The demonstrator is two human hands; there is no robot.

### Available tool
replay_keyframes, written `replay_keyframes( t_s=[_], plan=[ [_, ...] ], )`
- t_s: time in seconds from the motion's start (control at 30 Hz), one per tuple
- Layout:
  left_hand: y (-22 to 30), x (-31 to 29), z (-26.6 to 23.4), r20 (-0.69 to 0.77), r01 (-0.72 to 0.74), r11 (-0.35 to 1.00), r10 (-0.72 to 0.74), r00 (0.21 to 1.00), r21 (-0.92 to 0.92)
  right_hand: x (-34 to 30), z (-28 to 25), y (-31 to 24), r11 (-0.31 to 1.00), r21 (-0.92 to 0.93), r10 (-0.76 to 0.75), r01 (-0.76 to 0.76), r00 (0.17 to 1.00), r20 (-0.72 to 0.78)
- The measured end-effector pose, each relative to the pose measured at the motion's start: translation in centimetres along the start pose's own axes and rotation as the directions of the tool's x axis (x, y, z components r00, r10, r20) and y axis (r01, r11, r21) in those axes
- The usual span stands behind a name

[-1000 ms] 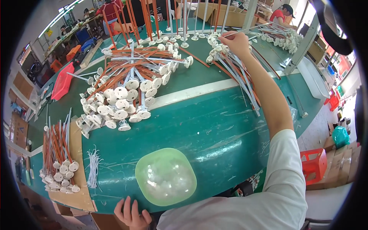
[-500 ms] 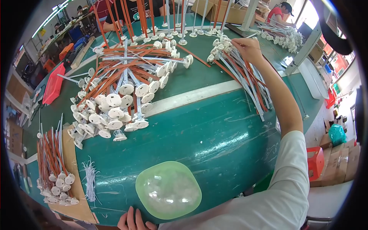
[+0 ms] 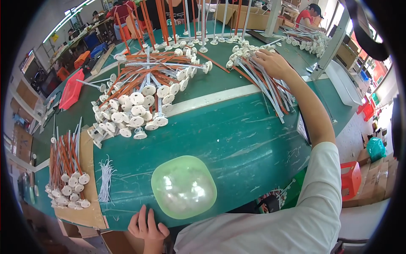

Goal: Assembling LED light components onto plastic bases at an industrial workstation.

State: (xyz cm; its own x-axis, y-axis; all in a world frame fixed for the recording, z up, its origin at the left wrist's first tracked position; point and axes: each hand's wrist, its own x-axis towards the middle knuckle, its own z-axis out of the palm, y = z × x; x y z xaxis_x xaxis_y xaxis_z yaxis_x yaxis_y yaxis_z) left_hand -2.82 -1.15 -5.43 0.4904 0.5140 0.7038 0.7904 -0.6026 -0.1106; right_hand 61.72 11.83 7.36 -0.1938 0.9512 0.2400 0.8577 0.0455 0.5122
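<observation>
At the far right of the green table (image 3: 237,156), my right hand (image 3: 272,63) lies over a bundle of thin grey and orange rods (image 3: 270,91) with white round ends (image 3: 242,51). Its fingers are spread and bent down onto the rods, just below the white ends; the fingertips are partly hidden. My left hand (image 3: 148,224) rests at the table's near edge, fingers apart, holding nothing. Beside it stands a light green, rounded-square bowl (image 3: 155,182) with shiny, see-through contents too blurred to name. Left of the bowl lies a bunch of white strings (image 3: 105,180).
A large heap of similar rods (image 3: 146,76) covers the back left; a smaller bunch (image 3: 65,152) lies on cardboard (image 3: 88,169). Several rods stand upright along the back. A red basket (image 3: 72,89) is far left, a metal post (image 3: 332,48) right. A person in red (image 3: 305,19) sits beyond.
My right hand has moved from pinching at the white ends to lying lower across the rods. The view has shifted, showing more below the near edge; my left hand stays at the edge.
</observation>
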Motion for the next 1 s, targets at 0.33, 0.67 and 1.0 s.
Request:
replay_keyframes(
  t_s=[0.33,0.67,1.0],
  plan=[
    [1.0,1.0,-1.3,-0.028,0.047,0.997,-0.048,0.998,-0.061,-5.3,-7.3,-3.7,0.964,0.215,0.206,-0.155,0.950,-0.237],
    [4.5,-2.9,-6.0,0.497,0.670,-0.119,0.579,0.647,-0.733,-9.1,-10.2,-14.4,0.782,0.612,0.159,0.119,0.911,-0.381],
    [1.7,-5.4,-7.5,0.550,0.744,-0.148,0.583,0.598,-0.652,8.7,-8.9,-18.9,0.770,0.615,0.094,0.171,0.923,-0.374]
  ],
)
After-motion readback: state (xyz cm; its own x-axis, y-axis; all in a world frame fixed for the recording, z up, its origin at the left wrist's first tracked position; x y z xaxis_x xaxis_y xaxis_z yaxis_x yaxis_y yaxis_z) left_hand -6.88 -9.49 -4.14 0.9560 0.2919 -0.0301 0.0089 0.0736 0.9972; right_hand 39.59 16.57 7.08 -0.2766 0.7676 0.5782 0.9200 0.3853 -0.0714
